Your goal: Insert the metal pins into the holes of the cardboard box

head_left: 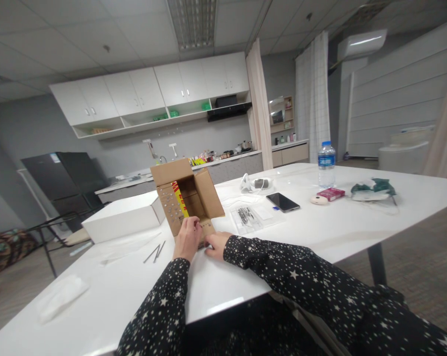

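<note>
Small brown corrugated cardboard box (186, 202) is lying on its side on the white rectangular table (320, 232), near the near edge, open mouth facing the person, flaps spread. A yellow and red printed item (179, 198) is showing inside the box. Left hand (187, 238) is pressing on the lower front flap, fingers curled over its edge and gripping it. Right hand (218, 244) is resting flat beside it at the box's lower right corner, fingers extended and touching the cardboard. White flat rectangular box (123, 217) is sitting just left of the cardboard one. Black smartphone (283, 201) and clear plastic water bottle (326, 164) are lying further toward the far right edge
</note>
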`<action>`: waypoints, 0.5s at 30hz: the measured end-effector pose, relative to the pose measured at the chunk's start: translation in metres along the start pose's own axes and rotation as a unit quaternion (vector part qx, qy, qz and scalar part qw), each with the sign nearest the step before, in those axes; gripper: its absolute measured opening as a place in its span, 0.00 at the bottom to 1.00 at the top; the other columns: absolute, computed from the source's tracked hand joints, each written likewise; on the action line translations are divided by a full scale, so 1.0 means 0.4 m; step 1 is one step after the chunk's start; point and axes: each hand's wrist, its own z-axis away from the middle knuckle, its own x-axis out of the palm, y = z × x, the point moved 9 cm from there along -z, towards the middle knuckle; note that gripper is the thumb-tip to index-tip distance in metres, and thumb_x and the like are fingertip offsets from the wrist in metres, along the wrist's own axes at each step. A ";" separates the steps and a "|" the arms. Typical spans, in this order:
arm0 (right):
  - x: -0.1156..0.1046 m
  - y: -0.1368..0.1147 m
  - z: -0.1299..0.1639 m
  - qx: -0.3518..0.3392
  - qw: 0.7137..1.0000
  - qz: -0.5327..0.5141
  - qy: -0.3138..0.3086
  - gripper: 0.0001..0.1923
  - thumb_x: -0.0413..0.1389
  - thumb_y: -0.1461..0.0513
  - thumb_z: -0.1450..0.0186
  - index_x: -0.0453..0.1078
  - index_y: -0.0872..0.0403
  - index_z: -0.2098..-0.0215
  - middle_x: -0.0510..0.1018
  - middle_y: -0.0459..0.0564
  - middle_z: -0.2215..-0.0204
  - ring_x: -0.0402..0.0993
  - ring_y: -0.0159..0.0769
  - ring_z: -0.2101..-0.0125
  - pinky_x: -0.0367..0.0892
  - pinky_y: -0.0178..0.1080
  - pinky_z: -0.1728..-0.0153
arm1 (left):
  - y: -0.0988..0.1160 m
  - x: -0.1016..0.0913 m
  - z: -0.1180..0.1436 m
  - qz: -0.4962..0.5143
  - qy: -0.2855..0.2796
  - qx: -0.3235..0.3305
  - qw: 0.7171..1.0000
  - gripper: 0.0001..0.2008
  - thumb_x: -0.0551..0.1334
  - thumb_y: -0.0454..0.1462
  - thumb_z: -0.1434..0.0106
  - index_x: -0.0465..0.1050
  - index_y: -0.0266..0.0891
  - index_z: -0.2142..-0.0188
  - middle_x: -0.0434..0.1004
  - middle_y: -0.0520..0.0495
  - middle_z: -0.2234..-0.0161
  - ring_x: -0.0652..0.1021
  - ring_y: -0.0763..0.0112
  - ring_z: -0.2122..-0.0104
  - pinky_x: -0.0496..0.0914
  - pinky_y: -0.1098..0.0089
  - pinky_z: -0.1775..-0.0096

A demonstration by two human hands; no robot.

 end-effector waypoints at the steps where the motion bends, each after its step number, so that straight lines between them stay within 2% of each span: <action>1: 0.000 0.000 0.000 0.000 1.000 0.001 0.001 0.17 0.51 0.56 0.43 0.73 0.52 0.59 0.78 0.52 0.68 0.75 0.45 0.64 0.68 0.41 0.66 | -0.001 -0.007 0.000 0.013 0.013 -0.001 1.000 0.06 0.51 0.34 0.37 0.63 0.39 0.60 0.67 0.47 0.65 0.72 0.71 0.66 0.69 0.68 0.60; 5: 0.002 -0.002 0.000 -0.003 1.000 0.002 -0.003 0.16 0.51 0.56 0.43 0.73 0.51 0.60 0.78 0.50 0.69 0.75 0.43 0.65 0.67 0.39 0.67 | -0.006 -0.018 0.001 0.035 0.028 -0.009 0.999 0.06 0.53 0.34 0.38 0.63 0.39 0.61 0.67 0.48 0.66 0.71 0.72 0.67 0.69 0.68 0.61; 15: 0.007 -0.003 0.000 -0.005 1.000 0.009 -0.017 0.17 0.51 0.57 0.42 0.71 0.51 0.57 0.78 0.52 0.65 0.75 0.45 0.64 0.68 0.42 0.66 | -0.024 0.020 0.010 0.064 -0.079 -0.044 0.994 0.06 0.54 0.30 0.47 0.64 0.40 0.68 0.67 0.51 0.71 0.70 0.73 0.71 0.68 0.70 0.66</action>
